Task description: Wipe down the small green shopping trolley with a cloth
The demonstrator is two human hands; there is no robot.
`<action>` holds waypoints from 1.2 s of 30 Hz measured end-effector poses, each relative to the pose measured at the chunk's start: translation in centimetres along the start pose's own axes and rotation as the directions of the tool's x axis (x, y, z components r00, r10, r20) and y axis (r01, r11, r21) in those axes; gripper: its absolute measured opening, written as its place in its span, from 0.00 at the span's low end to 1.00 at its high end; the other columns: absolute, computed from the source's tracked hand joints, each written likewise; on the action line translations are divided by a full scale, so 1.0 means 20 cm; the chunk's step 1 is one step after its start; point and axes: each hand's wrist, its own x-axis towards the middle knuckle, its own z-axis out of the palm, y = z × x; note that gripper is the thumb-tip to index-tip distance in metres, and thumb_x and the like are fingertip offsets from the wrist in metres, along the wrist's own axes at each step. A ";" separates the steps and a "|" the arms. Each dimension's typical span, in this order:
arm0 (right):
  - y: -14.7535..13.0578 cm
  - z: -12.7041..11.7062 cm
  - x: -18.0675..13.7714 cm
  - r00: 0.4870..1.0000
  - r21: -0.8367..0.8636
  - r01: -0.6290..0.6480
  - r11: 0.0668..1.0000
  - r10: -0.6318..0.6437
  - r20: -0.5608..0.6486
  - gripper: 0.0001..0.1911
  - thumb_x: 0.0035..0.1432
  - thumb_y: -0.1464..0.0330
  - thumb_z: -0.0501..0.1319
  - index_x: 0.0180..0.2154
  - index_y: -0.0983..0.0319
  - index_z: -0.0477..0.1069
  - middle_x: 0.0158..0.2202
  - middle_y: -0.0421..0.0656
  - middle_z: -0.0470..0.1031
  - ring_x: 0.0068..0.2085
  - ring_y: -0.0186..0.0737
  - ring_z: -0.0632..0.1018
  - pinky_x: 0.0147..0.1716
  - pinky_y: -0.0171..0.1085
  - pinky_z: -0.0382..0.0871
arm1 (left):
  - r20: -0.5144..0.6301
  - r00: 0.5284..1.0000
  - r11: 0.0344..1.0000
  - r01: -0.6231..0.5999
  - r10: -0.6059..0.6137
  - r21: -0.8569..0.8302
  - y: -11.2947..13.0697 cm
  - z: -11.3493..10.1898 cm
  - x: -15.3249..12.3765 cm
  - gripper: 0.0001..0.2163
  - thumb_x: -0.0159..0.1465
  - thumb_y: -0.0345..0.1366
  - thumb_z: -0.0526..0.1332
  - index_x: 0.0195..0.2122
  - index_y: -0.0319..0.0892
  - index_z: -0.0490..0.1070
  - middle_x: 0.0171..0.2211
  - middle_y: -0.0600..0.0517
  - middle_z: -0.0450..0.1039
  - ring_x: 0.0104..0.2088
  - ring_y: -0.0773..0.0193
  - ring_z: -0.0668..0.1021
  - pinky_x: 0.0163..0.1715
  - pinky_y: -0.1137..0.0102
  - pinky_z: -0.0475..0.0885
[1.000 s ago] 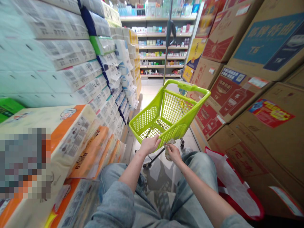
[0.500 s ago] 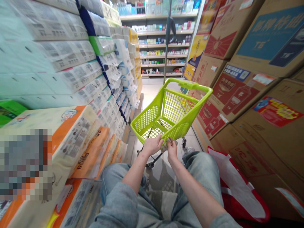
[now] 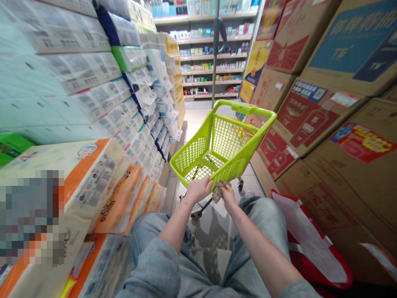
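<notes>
A lime-green plastic shopping cart (image 3: pixel 235 166) with lattice walls stands angled in front of my knees, and its basket holds nothing I can see. My left hand (image 3: pixel 199 191) is closed over the near rim of the basket. Just right of it, my right hand (image 3: pixel 228 196) pinches a crumpled, pale, mottled cloth (image 3: pixel 217 193) against or close beside the outside of the near wall. Whether the cloth touches the plastic is hard to tell. The cart's dark frame and casters (image 3: pixel 196 215) show below.
Packs of paper tissue (image 3: pixel 102 99) are stacked high on the left. Cardboard cartons (image 3: pixel 328 124) line the right side, with a red and white bag (image 3: pixel 313 236) beside my knee. A grey pole (image 3: pixel 214 70) rises behind the cart, before stocked shelves (image 3: pixel 198 58).
My right hand has shifted slightly right and down along the near wall, and more of the cloth shows. The left hand keeps its place on the rim. The view has turned slightly.
</notes>
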 end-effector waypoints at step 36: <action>-0.11 -0.02 -0.10 0.982 -0.218 0.169 0.961 -0.147 0.116 0.18 0.46 0.66 0.57 0.40 0.61 0.77 0.39 0.44 0.79 0.42 0.44 0.77 0.47 0.43 0.68 | -0.022 1.000 1.000 -0.008 0.008 0.029 -0.06 0.00 0.00 0.19 0.69 0.46 0.37 0.51 0.45 0.60 0.35 0.47 0.77 0.38 0.56 0.78 0.36 0.67 0.67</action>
